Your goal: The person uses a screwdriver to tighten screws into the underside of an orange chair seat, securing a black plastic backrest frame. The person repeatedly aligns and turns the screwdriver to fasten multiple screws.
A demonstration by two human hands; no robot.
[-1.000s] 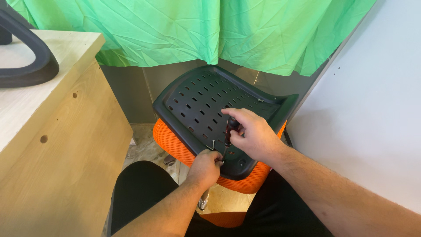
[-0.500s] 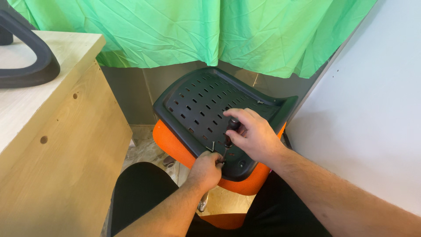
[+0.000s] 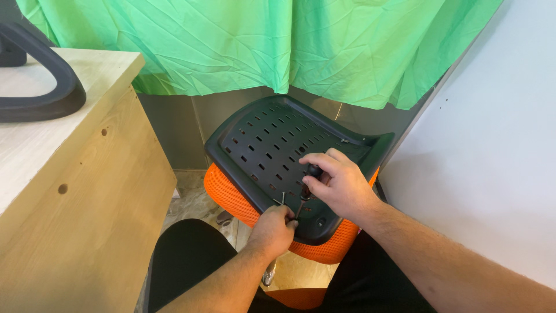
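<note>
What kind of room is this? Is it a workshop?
Probably a makeshift indoor work corner, not a proper workshop. A green cloth hangs as a backdrop, a plain wooden cabinet stands beside it, and an orange chair seat with a black slotted underside rests on the person's lap.

Seat panel (image 3: 272, 145), centre frame: matt black slotted plastic over orange woven mesh cushion (image 3: 231, 200). Curtain (image 3: 260, 40), top: thin, creased green cloth. Cabinet (image 3: 75, 232), left: pale, matt wood-grain board carrying a smooth black plastic armrest (image 3: 52, 93).

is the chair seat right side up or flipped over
Flipped: the seat's slotted black underside faces up, orange cushion beneath.
</note>
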